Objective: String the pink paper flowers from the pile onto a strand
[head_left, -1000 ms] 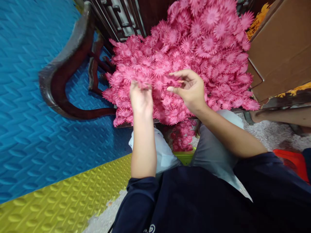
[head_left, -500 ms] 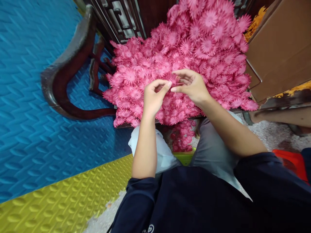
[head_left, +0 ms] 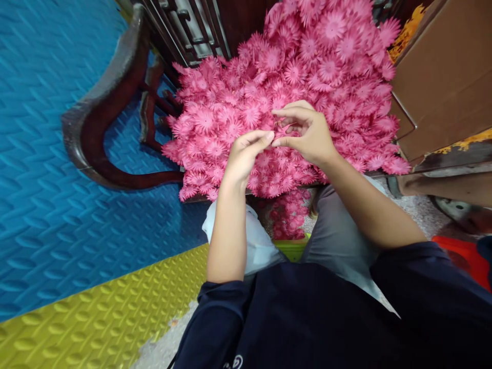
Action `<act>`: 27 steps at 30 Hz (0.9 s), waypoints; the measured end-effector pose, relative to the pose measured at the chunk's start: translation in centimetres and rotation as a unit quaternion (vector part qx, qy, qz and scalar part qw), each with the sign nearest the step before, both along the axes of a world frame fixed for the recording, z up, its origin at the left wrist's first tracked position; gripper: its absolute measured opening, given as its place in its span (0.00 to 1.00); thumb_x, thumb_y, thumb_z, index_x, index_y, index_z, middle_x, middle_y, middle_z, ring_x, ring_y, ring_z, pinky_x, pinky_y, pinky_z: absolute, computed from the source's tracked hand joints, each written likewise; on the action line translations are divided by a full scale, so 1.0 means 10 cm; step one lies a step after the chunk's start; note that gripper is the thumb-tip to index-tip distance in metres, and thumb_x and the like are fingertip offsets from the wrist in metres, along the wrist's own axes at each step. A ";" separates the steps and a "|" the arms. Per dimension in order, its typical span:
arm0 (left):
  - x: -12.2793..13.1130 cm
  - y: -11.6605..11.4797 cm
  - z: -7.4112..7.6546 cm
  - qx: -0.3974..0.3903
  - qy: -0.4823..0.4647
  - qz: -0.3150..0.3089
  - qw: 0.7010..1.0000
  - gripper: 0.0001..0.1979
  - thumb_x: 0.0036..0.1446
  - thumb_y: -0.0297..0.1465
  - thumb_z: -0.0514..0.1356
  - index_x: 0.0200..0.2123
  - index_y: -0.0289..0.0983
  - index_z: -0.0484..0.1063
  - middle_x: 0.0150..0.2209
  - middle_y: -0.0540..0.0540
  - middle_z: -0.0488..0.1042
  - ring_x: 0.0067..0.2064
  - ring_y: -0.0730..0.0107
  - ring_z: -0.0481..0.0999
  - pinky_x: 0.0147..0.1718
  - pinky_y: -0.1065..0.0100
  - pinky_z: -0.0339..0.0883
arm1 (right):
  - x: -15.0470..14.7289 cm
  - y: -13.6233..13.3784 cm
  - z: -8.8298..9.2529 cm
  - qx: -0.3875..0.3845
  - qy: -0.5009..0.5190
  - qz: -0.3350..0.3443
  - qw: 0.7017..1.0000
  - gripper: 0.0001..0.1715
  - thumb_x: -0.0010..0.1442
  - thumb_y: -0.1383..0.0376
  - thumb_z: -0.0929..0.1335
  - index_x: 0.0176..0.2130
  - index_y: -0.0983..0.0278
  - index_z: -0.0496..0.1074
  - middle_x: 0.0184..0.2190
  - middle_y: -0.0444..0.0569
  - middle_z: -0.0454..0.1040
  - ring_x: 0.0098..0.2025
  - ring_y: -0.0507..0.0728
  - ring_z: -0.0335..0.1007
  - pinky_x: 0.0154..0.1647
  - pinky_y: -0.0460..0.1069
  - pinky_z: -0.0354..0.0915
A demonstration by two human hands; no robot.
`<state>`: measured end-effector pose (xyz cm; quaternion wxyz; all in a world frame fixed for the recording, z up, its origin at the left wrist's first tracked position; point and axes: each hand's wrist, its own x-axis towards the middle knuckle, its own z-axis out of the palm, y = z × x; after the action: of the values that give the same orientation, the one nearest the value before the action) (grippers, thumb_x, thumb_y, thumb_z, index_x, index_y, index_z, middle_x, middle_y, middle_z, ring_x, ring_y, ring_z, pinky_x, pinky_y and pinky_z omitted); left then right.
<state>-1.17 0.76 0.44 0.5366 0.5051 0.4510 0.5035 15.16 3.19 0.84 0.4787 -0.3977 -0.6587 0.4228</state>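
Note:
Both hands meet over a large heap of pink artificial flowers [head_left: 249, 92]. My left hand [head_left: 248, 154] is closed in a pinch, thumb against forefinger, at a small pink artificial flower [head_left: 283, 131]. From the other side, my right hand [head_left: 309, 134] curls its fingers around the same flower, its forefinger and thumb tips apart. Fingers partly hide the flower, and it blends with the pink heap behind it. Thin strands show near the right fingers.
A dark wooden armrest [head_left: 88, 138] curves at the left over blue matting [head_left: 34, 205] with a yellow strip [head_left: 115, 302]. Brown cardboard [head_left: 446, 77] stands at the right, near another person's leg [head_left: 449, 187] and a red plastic item [head_left: 461, 259]. More pink flowers [head_left: 290, 215] lie below, between my knees.
My left hand has shifted slightly, with its fingers straighter in the pinch. My right fingers have moved a little around the flower, which now shows less. Another person's foot shows more at the right.

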 end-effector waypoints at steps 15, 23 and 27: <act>0.01 -0.04 0.03 0.096 0.113 0.039 0.988 0.06 0.55 0.27 0.60 0.27 0.38 0.75 0.30 0.50 0.77 0.36 0.72 0.75 0.40 0.69 0.67 | 0.04 0.06 -0.04 0.022 -0.030 0.012 0.999 0.34 0.34 0.53 0.79 0.43 0.59 0.78 0.41 0.46 0.66 0.40 0.51 0.67 0.47 0.50 0.70; -0.02 -0.02 0.02 0.123 0.118 0.043 0.984 0.11 0.55 0.37 0.63 0.25 0.37 0.75 0.28 0.50 0.77 0.33 0.74 0.74 0.39 0.70 0.68 | 0.02 0.09 -0.09 0.004 -0.009 0.016 1.000 0.42 0.29 0.50 0.80 0.45 0.60 0.77 0.45 0.48 0.66 0.41 0.51 0.68 0.45 0.48 0.72; -0.03 -0.01 -0.01 0.100 0.058 0.024 0.993 0.17 0.45 0.46 0.68 0.23 0.37 0.74 0.25 0.51 0.75 0.30 0.75 0.72 0.34 0.71 0.67 | -0.02 0.07 -0.06 -0.020 0.026 0.047 0.998 0.42 0.28 0.52 0.80 0.45 0.61 0.76 0.44 0.48 0.68 0.41 0.51 0.70 0.47 0.49 0.71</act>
<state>-1.48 0.68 0.38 0.4440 0.5736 0.4405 0.5290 14.98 3.88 0.21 0.4673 -0.3650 -0.6552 0.4682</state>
